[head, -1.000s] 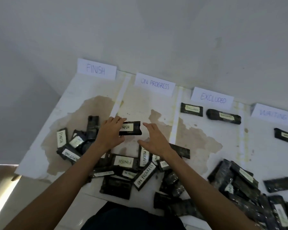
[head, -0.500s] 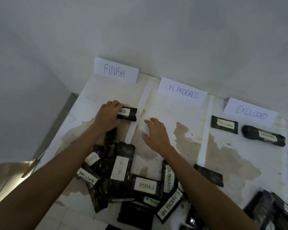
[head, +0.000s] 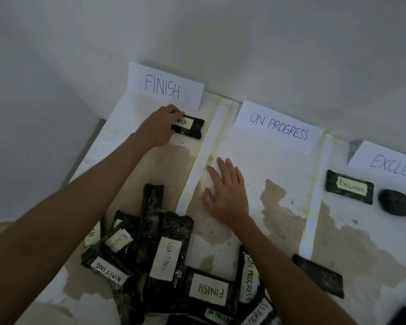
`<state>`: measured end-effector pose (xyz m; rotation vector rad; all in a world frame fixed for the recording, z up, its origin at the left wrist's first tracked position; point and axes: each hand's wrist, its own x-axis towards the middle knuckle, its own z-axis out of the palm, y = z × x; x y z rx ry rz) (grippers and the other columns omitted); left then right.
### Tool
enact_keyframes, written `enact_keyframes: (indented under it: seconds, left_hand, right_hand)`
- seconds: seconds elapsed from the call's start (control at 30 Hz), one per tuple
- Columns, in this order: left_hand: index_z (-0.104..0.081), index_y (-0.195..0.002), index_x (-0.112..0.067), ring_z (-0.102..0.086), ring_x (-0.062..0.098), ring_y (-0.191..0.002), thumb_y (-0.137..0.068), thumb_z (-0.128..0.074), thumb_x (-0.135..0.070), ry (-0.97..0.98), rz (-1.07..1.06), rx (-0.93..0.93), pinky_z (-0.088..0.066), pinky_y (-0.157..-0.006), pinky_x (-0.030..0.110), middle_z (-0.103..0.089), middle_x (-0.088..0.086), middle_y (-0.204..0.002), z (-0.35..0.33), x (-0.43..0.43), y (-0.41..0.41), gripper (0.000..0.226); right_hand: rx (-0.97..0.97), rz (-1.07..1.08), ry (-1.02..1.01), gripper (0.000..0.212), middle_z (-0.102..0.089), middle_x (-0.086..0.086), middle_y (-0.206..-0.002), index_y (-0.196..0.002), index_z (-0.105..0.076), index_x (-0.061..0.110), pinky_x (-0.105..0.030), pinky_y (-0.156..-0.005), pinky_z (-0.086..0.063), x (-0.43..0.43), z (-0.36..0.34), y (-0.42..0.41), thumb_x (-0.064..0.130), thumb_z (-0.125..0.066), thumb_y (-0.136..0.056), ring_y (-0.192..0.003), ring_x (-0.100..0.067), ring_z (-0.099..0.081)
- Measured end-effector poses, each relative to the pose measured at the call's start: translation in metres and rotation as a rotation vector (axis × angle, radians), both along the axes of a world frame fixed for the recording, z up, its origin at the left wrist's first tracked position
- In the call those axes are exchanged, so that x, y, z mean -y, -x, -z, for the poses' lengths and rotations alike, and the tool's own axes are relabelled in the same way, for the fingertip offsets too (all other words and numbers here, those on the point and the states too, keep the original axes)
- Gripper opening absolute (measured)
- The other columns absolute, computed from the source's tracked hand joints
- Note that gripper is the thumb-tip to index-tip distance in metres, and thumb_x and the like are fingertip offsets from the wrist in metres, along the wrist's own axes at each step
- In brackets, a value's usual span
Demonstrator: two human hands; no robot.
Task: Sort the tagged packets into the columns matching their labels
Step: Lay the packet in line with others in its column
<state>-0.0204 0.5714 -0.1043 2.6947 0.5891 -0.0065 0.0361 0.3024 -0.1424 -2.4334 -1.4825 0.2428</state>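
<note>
Upper left of the frame: the left hand (head: 158, 127) has its grip clamped on a dark packet tagged FINISH (head: 189, 127), long axis left to right, just below the FINISH sign (head: 164, 86). The right hand (head: 225, 193) lies flat, fingers apart, on the tabletop (head: 279, 165) mid-frame, nearer the unsorted pile (head: 164, 261) below.

The left hand (head: 158, 127) grips a dark packet (head: 189, 127) tagged FINISH, pressed to the table (head: 279, 184) at the far edge just below the FINISH sign (head: 165, 86) — inside the leftmost column. The right hand (head: 225, 191) lies flat, fingers spread, in the next column under the ON PROGRESS sign (head: 278, 126). A white strip (head: 206, 151) divides the two. Near the front edge sits a heap of packets (head: 164, 261) — tags read WAITING, FINISH, ON PROGRESS. An EXCLUDED packet (head: 349, 190) lies toward the right edge.
</note>
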Motion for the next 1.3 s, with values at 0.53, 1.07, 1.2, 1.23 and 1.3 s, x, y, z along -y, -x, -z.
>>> enact_keyframes:
  seconds: [0.53,1.07,1.2,1.23,1.3]
  left_hand:
    - [-0.051,-0.126,-0.007,-0.050,0.037,-0.108,-0.084,-0.061,-0.017,0.141,-0.315,-0.001,-0.046,-0.088,0.046,-0.047,0.022,-0.120,-0.034,0.044,0.058,0.045]
    - [-0.042,-0.130,-0.011,-0.055,0.024,-0.099,-0.082,-0.059,-0.030,0.552,-0.736,-0.102,-0.045,-0.078,0.032,-0.055,0.007,-0.116,-0.063,0.142,0.118,0.054]
    - [-0.045,-0.128,-0.006,-0.061,0.020,-0.086,-0.094,-0.038,-0.009,1.253,-0.915,0.247,-0.052,-0.074,0.034,-0.063,0.011,-0.106,-0.085,0.142,0.116,0.035]
    - [-0.045,-0.126,-0.004,-0.063,0.022,-0.087,-0.093,-0.035,-0.004,1.382,-0.922,0.322,-0.053,-0.078,0.037,-0.064,0.012,-0.102,-0.087,0.145,0.117,0.034]
    - [-0.044,-0.124,-0.003,-0.063,0.024,-0.091,-0.092,-0.031,0.002,1.467,-0.900,0.390,-0.052,-0.083,0.041,-0.064,0.012,-0.100,-0.090,0.152,0.117,0.034]
  right_hand:
    - [-0.054,-0.005,0.161,0.056,-0.025,-0.017,-0.153,-0.141,-0.039,0.012,-0.048,-0.116,-0.013,-0.004,-0.021,0.003,0.035,-0.042,-0.090,-0.143,-0.036,-0.017]
    - [-0.362,0.034,0.152,0.045,-0.047,-0.015,-0.132,-0.130,-0.050,0.009,-0.039,-0.101,-0.037,0.016,-0.082,0.048,0.021,-0.057,-0.087,-0.118,-0.032,-0.047]
    - [-0.664,0.154,-0.012,0.039,-0.056,-0.010,-0.123,-0.125,-0.055,0.010,-0.026,-0.094,-0.040,0.016,-0.111,0.058,0.013,-0.059,-0.087,-0.110,-0.023,-0.054]
    - [-0.730,0.189,-0.035,0.036,-0.057,-0.008,-0.121,-0.123,-0.056,0.012,-0.026,-0.092,-0.043,0.016,-0.119,0.061,0.014,-0.059,-0.087,-0.105,-0.020,-0.055]
    - [-0.810,0.236,-0.065,0.032,-0.060,-0.005,-0.116,-0.120,-0.058,0.013,-0.024,-0.083,-0.045,0.016,-0.128,0.066,0.014,-0.058,-0.088,-0.093,-0.015,-0.057]
